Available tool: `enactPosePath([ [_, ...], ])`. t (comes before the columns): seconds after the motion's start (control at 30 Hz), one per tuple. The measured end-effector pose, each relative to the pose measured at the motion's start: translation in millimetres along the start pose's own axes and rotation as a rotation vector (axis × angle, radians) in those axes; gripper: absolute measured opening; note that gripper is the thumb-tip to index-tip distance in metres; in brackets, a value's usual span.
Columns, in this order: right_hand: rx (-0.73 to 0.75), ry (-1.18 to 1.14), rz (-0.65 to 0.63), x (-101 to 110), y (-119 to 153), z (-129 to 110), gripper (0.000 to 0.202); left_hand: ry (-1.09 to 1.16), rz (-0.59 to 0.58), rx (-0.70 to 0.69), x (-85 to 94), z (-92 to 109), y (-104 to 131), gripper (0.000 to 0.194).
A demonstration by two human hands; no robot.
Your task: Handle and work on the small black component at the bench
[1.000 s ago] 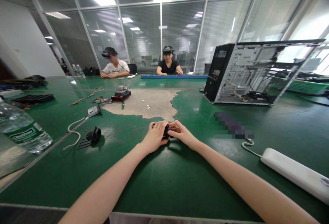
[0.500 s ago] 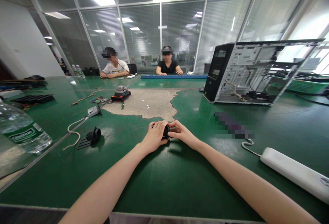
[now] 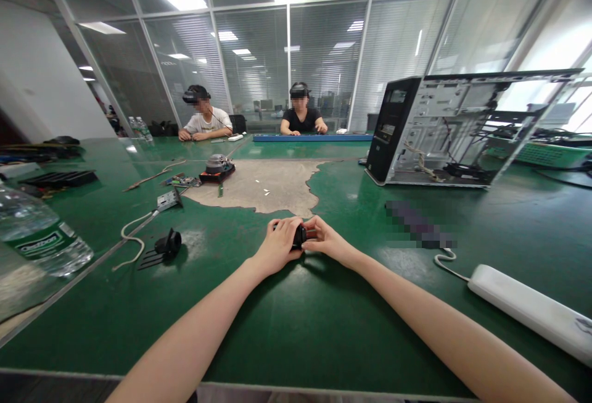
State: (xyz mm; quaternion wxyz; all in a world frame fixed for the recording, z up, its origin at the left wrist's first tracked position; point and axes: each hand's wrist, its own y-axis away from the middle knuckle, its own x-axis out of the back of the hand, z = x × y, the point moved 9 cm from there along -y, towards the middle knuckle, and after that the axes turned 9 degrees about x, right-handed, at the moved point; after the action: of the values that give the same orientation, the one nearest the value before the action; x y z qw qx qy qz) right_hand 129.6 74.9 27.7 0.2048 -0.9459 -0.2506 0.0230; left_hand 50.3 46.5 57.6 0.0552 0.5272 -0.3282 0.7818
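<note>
Between my hands, over the middle of the green table, is a small black part [image 3: 298, 237] whose kind I cannot make out, as fingers cover most of it. My left hand [image 3: 280, 244] wraps over it from the left, fingers curled across its top. From the right, my right hand [image 3: 327, 239] has its thumb and fingers bent at the part's right side. To the left lies a black plastic piece [image 3: 168, 242] with a round duct and flat prongs. Farther up on that side is a metal box with a grey cable [image 3: 168, 200].
An opened computer case [image 3: 393, 137] stands at right, near a blurred-out phone [image 3: 419, 224] and a white power strip [image 3: 527, 307]. A water bottle [image 3: 44, 236] stands at left. A fan-like unit [image 3: 217, 168] sits by the torn table covering [image 3: 272, 187]. Two people sit across the table.
My right thumb and fingers have shifted slightly at the black part's right side. My left hand keeps its place over it.
</note>
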Motion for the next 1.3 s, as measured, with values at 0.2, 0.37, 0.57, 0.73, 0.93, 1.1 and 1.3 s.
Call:
enactPosePath([
  [0.2, -0.021, -0.014, 0.094, 4.6, -1.2, 1.6, 0.025, 0.013, 0.015, 0.007, 2.0, 0.9, -0.1, 0.055],
  [0.37, -0.049, 0.021, 0.111, 8.3, -1.5, 7.6, 0.031, 0.013, 0.009, 0.011, 1.2, 0.6, -0.4, 0.055],
  [0.57, -0.045, -0.018, 0.024, 2.1, -0.2, 3.0, 0.033, 0.003, -0.001, 0.012, 1.0, 0.2, -0.4, 0.056],
  [0.73, -0.018, -0.015, 0.017, 0.9, -0.2, 0.4, 0.032, 0.003, 0.001, 0.01, 1.2, 0.2, -0.3, 0.055],
  [0.93, -0.004, -0.003, 0.098, 5.2, -3.1, 3.1, 0.026, 0.013, 0.018, 0.005, 1.7, 0.3, -0.2, 0.055],
  [1.1, -0.041, 0.034, 0.101, 6.3, -1.8, 4.0, 0.034, 0.01, 0.012, 0.011, 0.8, -0.6, -0.6, 0.056],
  [1.3, -0.008, -0.003, -0.004, -0.1, 0.2, 1.8, 0.036, -0.002, -0.012, 0.014, -0.2, -0.4, -0.8, 0.057],
])
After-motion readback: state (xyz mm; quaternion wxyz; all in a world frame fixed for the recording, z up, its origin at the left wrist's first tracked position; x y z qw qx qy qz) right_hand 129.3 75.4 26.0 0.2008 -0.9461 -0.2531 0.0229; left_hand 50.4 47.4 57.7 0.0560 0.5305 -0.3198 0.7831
